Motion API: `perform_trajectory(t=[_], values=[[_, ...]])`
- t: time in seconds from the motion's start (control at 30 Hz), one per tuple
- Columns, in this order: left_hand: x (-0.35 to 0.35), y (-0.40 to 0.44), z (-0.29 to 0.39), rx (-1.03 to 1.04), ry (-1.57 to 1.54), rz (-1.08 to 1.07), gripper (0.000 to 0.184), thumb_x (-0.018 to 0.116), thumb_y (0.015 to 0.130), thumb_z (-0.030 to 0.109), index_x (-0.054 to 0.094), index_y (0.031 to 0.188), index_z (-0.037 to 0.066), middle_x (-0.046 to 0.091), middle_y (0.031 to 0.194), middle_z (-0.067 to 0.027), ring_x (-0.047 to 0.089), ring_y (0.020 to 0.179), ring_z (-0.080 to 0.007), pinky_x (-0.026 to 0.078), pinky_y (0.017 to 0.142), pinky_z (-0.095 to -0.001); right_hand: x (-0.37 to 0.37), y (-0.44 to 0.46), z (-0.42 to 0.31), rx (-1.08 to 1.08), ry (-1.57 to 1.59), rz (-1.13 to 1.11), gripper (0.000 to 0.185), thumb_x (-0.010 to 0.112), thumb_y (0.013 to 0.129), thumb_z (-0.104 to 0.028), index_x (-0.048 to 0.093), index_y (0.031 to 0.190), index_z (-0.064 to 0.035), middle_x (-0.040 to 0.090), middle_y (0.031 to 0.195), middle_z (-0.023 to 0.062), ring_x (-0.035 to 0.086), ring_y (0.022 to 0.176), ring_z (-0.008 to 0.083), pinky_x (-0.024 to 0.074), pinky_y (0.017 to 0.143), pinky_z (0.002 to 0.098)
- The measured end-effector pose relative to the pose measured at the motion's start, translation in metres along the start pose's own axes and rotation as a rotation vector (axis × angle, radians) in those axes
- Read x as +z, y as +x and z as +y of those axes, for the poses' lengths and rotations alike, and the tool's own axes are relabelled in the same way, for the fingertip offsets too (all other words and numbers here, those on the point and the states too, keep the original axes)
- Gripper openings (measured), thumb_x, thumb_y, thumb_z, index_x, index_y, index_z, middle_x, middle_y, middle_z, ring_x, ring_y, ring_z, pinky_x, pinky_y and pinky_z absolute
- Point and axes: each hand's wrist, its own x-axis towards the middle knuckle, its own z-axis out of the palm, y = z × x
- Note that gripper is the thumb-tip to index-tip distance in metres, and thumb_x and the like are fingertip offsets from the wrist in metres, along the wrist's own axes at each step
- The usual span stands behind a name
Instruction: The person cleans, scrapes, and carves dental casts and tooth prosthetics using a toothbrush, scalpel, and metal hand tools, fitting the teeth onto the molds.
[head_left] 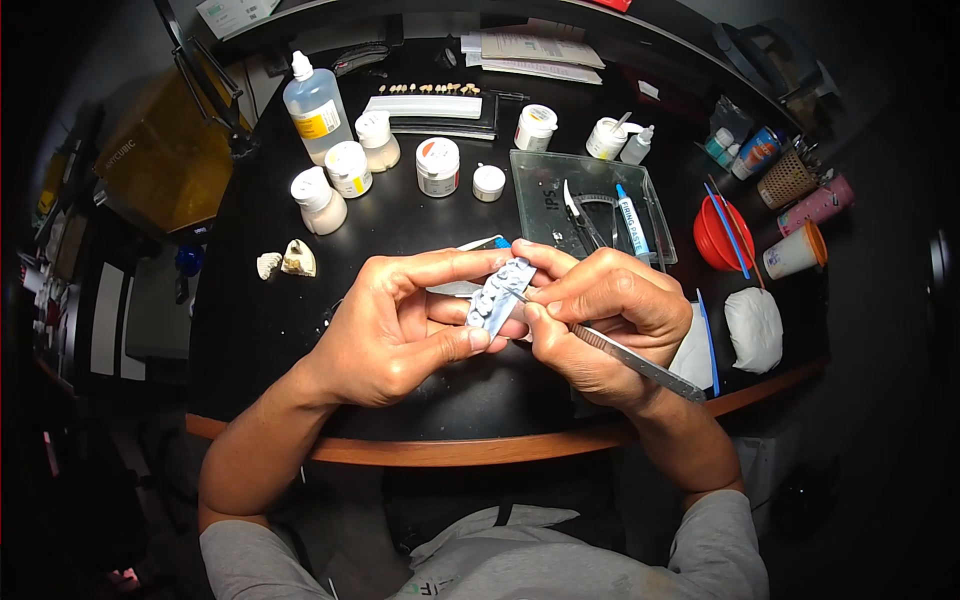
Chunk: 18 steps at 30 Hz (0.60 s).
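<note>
A grey-blue dental model (500,296) with a row of teeth is held up over the near part of the desk. My left hand (385,325) grips it by its ends, thumb at the lower end and fingers at the upper. Closed in a pinch, my right hand (615,315) holds a slim metal tool (640,364) with a flat, ridged handle, much like a scalpel handle. Its thin point reaches the side of the model; the exact tip shape is too small to tell. Fingers of my right hand also rest close against the model's upper end.
Behind my hands lies a glass slab (540,170) carrying tweezers (583,217) and a firing paste syringe (632,225). Several white jars and a large bottle (318,105) stand at the back left. A red bowl (722,232) and white cloth (753,330) are right. Model pieces (298,258) lie left.
</note>
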Motion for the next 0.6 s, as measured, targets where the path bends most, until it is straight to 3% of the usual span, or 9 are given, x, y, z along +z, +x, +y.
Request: perform_trajectory(t=[0.6], values=[[0.0,0.001,-0.0004,-0.012,-0.007,-0.01,0.063,0.069,0.093,-0.014,0.045,0.151,-0.014,0.055,0.147,-0.0258,0.07,0.121,-0.0325,0.059,0.106,-0.0396,-0.0003,0.0003,-0.0014,0.028,0.013,-0.015,0.019,0.081,0.078,0.011,0.067,0.075,-0.001,0.074,0.079,0.008,0.074,0.074,0.0156,0.0604,0.102,0.0539]])
